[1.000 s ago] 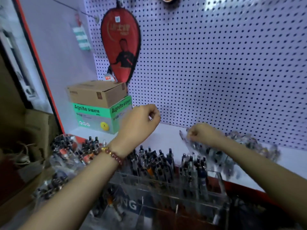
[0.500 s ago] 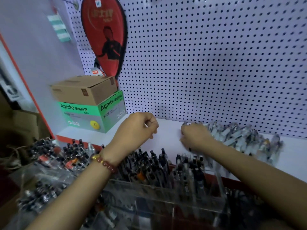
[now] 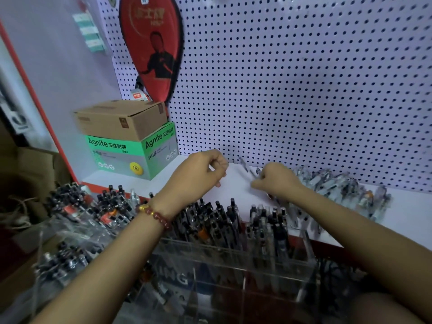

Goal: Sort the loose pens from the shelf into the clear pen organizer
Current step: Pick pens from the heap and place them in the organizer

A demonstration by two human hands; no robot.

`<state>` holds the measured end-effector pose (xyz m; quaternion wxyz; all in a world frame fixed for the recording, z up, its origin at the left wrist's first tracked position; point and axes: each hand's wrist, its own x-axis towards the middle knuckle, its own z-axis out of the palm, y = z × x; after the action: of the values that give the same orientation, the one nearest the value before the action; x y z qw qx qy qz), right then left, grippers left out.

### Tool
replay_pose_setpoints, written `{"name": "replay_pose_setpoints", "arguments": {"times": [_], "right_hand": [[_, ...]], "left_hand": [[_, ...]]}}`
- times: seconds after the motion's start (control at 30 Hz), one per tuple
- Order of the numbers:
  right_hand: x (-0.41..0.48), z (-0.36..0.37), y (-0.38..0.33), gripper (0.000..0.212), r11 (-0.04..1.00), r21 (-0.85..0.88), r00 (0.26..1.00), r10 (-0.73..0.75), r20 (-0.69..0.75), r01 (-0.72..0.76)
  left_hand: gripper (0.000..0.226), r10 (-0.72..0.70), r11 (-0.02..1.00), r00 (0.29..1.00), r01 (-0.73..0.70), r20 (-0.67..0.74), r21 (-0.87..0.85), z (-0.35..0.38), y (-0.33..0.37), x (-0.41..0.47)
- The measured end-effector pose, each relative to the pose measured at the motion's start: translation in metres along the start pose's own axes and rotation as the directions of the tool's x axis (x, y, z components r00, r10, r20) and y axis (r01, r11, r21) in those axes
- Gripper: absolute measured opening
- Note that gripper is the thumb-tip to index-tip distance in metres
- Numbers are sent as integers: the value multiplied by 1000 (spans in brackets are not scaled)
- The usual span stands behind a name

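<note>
we judge the clear pen organizer [image 3: 233, 265] mostly filled, yet a heap of loose pens [image 3: 339, 185] lies on the shelf [image 3: 233, 190] behind it, where our right hand [image 3: 278, 180] curls its fingers round a few and our left hand [image 3: 198, 175] is curled, on what we cannot tell.

White pegboard [image 3: 304, 90] back wall, dark holes, evenly lit. Red paddle cover [image 3: 152, 43] hangs on it, top left. Plain pale side panel [image 3: 58, 78] with a red frame edge [image 3: 68, 164]. White shelf [image 3: 411, 218], left corner: brown carton [image 3: 121, 120] stacked on green Agnite box [image 3: 131, 155].
</note>
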<state>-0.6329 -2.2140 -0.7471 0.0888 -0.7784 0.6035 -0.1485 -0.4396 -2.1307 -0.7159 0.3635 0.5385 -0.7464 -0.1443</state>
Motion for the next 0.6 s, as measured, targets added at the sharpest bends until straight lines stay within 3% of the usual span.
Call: {"name": "replay_pose_setpoints", "arguments": {"times": [0.07, 0.17, 0.27, 0.43, 0.5, 0.53, 0.6], "right_hand": [[-1, -13, -6, 41, 941, 336, 998, -19, -52, 36], [-12, -33, -29, 23, 723, 682, 990, -143, -1, 106], [-19, -35, -49, 11, 618, 771, 947, -316, 63, 155], [-17, -30, -50, 12, 531, 811, 906, -424, 1, 247], [-10, -28, -39, 16, 591, 760, 923, -385, -31, 272], [-6, -25, -31, 19, 692, 664, 943, -325, -66, 285], [1, -15, -9, 30, 949, 224, 974, -206, -90, 221]], "left_hand": [[10, 8, 999, 1000, -8, -10, -43, -1, 0, -1], [18, 46, 995, 999, -44, 15, -86, -1, 4, -2], [25, 57, 990, 998, -56, 9, -126, -1, 4, -1], [19, 22, 968, 999, -31, -40, -249, -2, 6, -1], [20, -6, 973, 997, -12, -76, -231, -1, 7, 0], [20, -17, 974, 996, -3, -89, -225, -1, 6, 1], [18, -6, 979, 995, -15, -102, -205, -1, 6, 0]]}}
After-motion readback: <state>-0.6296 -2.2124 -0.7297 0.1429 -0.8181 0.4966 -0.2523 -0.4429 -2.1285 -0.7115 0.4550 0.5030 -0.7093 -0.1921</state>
